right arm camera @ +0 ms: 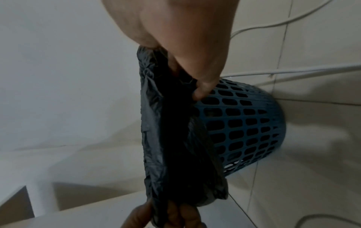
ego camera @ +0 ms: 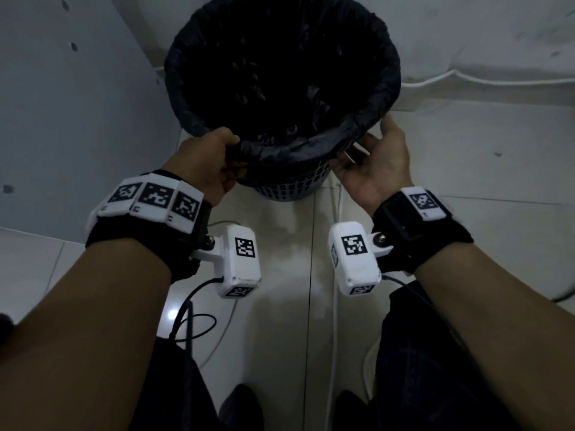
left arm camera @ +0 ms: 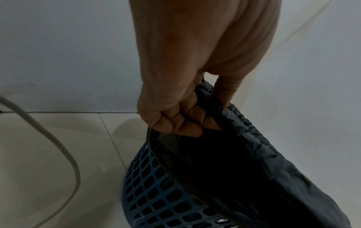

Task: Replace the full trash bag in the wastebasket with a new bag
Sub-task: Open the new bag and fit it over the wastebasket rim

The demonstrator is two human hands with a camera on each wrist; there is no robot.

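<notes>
Both forearms reach forward and down over a blue lattice wastebasket [ego camera: 289, 189] that stands on the tiled floor [ego camera: 466, 169] near the wall [ego camera: 62, 104]. The left hand [ego camera: 207, 164] is fisted, knuckles up, its grip closed tight around the folded hem of the black trash bag [ego camera: 280, 88] at the near left of the rim. The right hand [ego camera: 375, 160] is turned palm up at the near right of the rim, thumb pointing away; in the right wrist view its fingers [right arm camera: 203, 91] pinch the bag's edge against the basket's side. The bag lines the basket, its hem rolled over the rim all round. Wrist bands carry square black-and-white code markers; no readable writing shows. White cables [ego camera: 334, 321] trail on the floor.
</notes>
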